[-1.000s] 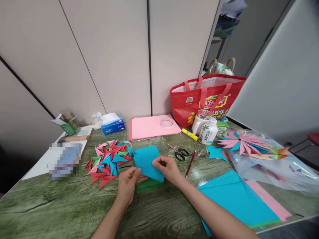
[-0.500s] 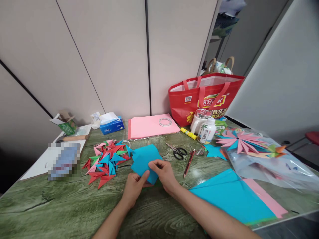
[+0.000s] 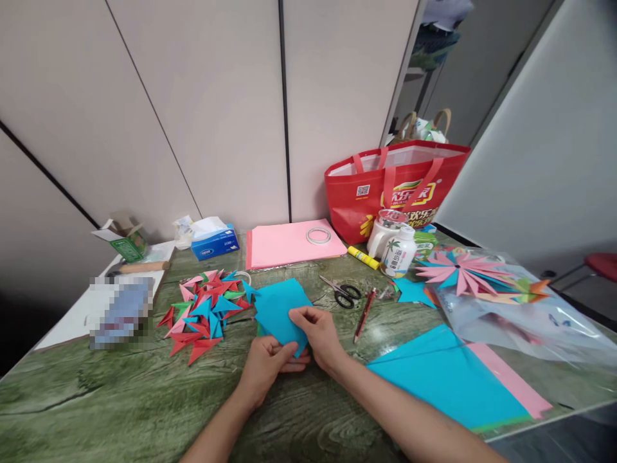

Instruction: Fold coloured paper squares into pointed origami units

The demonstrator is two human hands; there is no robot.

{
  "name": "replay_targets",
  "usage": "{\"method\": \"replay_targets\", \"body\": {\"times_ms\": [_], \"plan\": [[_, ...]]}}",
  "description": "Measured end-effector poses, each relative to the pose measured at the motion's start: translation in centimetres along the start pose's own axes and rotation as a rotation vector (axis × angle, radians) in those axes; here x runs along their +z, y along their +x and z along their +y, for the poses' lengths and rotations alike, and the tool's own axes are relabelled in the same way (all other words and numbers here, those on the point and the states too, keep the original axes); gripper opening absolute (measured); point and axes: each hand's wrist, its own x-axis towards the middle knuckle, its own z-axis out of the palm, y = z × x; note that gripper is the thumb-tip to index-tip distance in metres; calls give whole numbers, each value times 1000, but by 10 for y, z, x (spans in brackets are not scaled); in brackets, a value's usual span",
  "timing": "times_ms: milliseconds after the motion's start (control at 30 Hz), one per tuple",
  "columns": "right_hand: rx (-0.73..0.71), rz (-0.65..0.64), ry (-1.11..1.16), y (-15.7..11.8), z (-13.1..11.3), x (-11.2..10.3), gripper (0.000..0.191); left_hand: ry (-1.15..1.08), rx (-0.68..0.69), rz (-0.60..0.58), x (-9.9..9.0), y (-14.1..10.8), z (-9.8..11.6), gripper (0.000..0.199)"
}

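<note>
"Why does the left hand (image 3: pixel 272 363) have its thumb on top?"

"I think it's so the blue paper (image 3: pixel 283 321) can't slip. The thumb presses the near edge, and the fingers sit under it. That hand is gripping the paper."

"And the right hand (image 3: pixel 318 331)?"

"Its thumb and finger look pinched on the paper, on the right side. The hand hides part of that edge, so I can't see the whole grip. Two hands likely help it sit flat."

"Why is the pile (image 3: pixel 212 308) off to the left?"

"Maybe so the folded bits don't get squashed. The scissors (image 3: pixel 343 294) and pen (image 3: pixel 365 315) lie on the other side, near the right hand, so they may be easy to grab."

"So where is the paper?"

"Just ahead of the left hand, and to the left of the right hand. It touches both. A bit of green (image 3: pixel 259 330) peeks out by its left edge."
</note>
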Motion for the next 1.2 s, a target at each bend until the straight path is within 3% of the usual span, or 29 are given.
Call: {"method": "replay_targets", "body": {"times_ms": [467,600,833,1033,1200], "plan": [[-39,-30,-46,2,4,-2,20,-34,72,55,-5,1,-2,28],[-66,-54,-91,2,3,-3,21,-25,89,22,-7,1,-2,28],[-195,-204,-352,5,-5,-8,20,24,92,178,-15,1,8,23],[-364,-258,-511,8,-12,-12,17,54,69,108,-20,-1,12,25],[-489,-389,-623,6,-16,-13,16,121,69,93,-24,0,16,21]]}}
